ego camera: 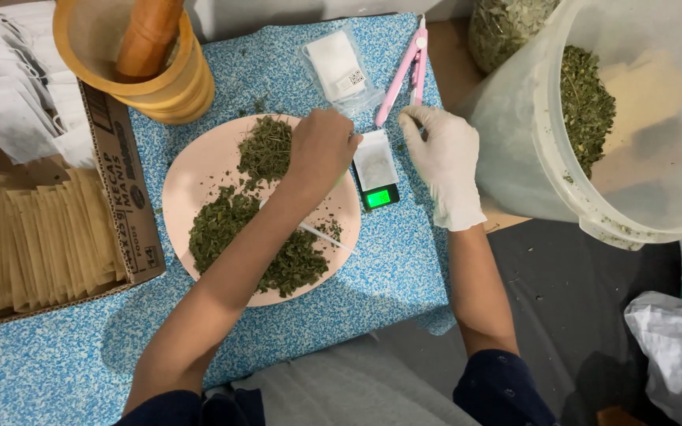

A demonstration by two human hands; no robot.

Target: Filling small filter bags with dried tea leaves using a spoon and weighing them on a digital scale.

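Observation:
My bare left hand (pixel 321 150) hovers over the upper right rim of a pink plate (pixel 199 162), fingers curled shut; what they pinch is hidden. Its fingertips meet a small white bag (pixel 374 160) lying on a small black scale with a green display (pixel 379 197). My gloved right hand (pixel 444 162) reaches in from the right, its fingertips on the bag's top corner. Dried green herb (pixel 234 225) lies in piles on the plate, with a thin white stick (pixel 327 235) resting among it.
A wooden mortar with pestle (pixel 140 59) stands at the back left. A cardboard box of paper sachets (pixel 37 237) sits left. Pink tweezers (pixel 406 71) and a clear packet (pixel 337 67) lie behind the scale. A large translucent tub of herb (pixel 609 118) is right.

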